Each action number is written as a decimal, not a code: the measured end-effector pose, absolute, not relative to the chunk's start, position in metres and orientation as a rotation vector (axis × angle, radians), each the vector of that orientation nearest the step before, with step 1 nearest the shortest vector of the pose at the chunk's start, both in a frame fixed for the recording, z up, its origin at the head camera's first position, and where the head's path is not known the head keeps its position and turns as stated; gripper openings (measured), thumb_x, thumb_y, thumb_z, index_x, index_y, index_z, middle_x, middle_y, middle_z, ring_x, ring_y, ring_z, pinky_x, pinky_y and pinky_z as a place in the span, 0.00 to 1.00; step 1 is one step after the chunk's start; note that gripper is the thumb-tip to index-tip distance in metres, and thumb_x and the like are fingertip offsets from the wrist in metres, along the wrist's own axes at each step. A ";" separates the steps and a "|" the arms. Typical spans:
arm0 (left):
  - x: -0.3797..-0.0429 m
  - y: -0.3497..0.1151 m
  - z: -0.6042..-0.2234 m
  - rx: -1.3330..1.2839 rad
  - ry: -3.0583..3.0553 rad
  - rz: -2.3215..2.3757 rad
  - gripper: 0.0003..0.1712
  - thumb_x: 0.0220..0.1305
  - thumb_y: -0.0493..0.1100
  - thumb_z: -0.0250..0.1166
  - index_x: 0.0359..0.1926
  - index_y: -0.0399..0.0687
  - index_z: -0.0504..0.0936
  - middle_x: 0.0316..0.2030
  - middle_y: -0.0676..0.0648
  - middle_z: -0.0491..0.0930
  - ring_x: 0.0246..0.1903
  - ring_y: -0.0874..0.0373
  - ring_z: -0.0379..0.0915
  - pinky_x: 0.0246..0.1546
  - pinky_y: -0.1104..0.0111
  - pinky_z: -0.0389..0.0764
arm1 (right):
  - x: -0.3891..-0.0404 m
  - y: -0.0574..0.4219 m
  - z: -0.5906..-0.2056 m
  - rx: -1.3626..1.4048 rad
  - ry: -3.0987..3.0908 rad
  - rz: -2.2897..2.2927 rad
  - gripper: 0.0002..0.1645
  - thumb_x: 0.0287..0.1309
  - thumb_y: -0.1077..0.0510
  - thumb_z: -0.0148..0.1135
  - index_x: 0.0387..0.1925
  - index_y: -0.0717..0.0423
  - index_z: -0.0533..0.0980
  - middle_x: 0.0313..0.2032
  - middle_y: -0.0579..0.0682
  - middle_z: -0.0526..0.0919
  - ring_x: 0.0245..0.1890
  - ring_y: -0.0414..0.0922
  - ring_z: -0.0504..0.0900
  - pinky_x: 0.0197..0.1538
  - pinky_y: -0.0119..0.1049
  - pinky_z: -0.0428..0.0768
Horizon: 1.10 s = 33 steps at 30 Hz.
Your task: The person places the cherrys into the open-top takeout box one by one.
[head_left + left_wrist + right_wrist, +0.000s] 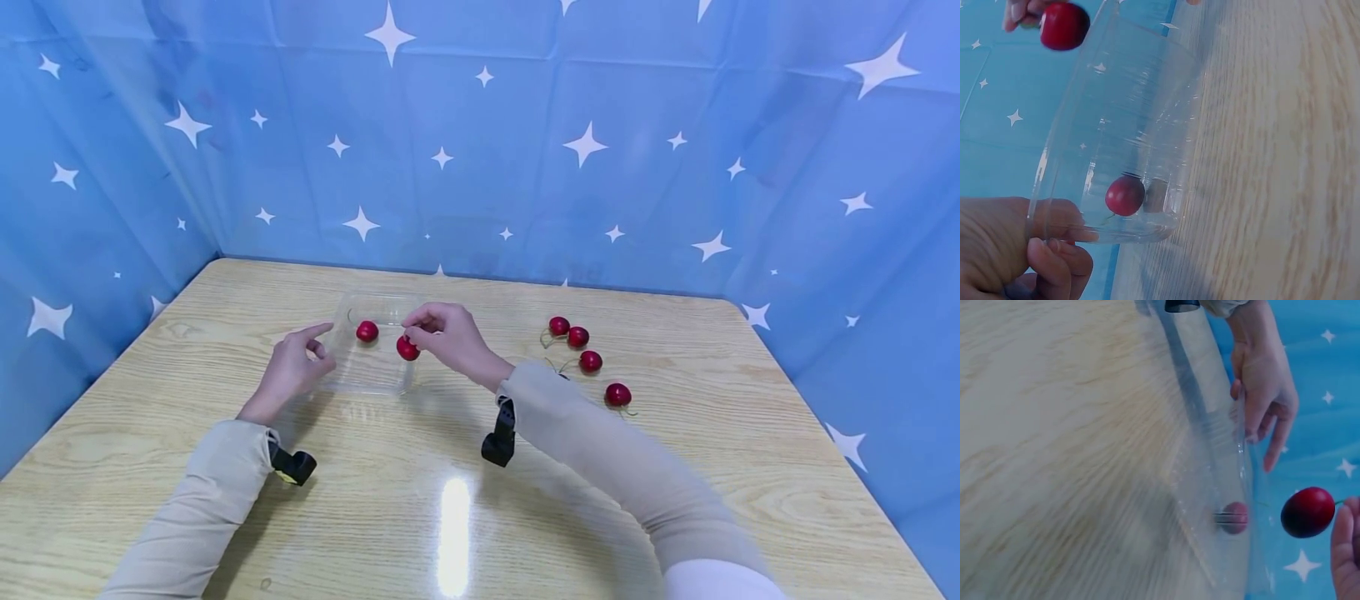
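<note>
A clear plastic container stands on the table, one red cherry lying inside it. My left hand holds the container's left side, thumb and fingers on either side of the rim in the left wrist view. Over the container's right side, my right hand pinches a second cherry by its stem. That cherry hangs near rim height, just below the fingertips. Only the fingertips of the right hand show in the left wrist view.
Several more cherries with stems lie on the wooden table to the right, one partly hidden by the right sleeve. A blue curtain with white stars hangs behind the table and along its sides.
</note>
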State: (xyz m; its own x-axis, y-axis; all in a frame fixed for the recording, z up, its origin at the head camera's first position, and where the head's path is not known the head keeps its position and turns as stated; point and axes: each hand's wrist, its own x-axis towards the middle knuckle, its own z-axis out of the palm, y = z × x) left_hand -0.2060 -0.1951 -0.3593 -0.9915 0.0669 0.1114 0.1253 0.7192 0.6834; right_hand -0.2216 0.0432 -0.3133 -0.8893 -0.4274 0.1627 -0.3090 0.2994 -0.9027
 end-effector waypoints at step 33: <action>-0.207 -0.196 -0.363 -0.170 -2.802 -1.107 0.32 0.47 0.31 0.54 0.58 0.32 0.65 0.26 0.43 0.72 0.10 0.62 0.56 0.12 0.71 0.60 | -0.271 0.000 -0.321 -0.424 2.564 -1.772 0.07 0.53 0.61 0.56 0.34 0.57 0.79 0.30 0.49 0.78 0.29 0.42 0.76 0.34 0.30 0.75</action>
State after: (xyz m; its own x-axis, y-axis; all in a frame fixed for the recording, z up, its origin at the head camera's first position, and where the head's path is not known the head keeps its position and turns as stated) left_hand -0.2071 -0.1958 -0.3626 -0.9860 0.0587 0.1559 0.1493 0.7258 0.6715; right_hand -0.2709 0.0000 -0.3206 -0.9637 -0.2173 0.1552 -0.2220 0.3289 -0.9179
